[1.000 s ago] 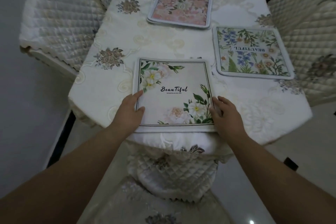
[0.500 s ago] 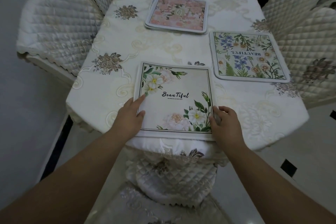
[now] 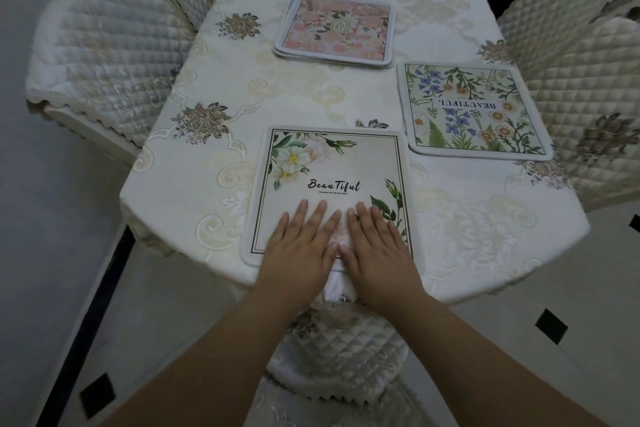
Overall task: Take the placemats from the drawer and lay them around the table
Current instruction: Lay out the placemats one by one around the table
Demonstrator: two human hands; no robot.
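Note:
A cream placemat (image 3: 332, 167) with white flowers and the word "Beautiful" lies at the near edge of the table (image 3: 207, 184). My left hand (image 3: 301, 246) and my right hand (image 3: 377, 246) rest flat side by side on its near half, fingers spread, holding nothing. At the right edge lies a second placemat (image 3: 474, 111) with blue and orange flowers. Farther back in the middle sits a small stack of pink floral placemats (image 3: 336, 31).
Quilted cream chairs stand around the table: one at the left (image 3: 104, 52), one at the right (image 3: 581, 87), one tucked under the near edge (image 3: 339, 350). The pale floor shows dark diamond tiles (image 3: 550, 326).
Both hands left the placemat's side edges and came together flat on its near middle. The placemat now sits a little farther onto the table.

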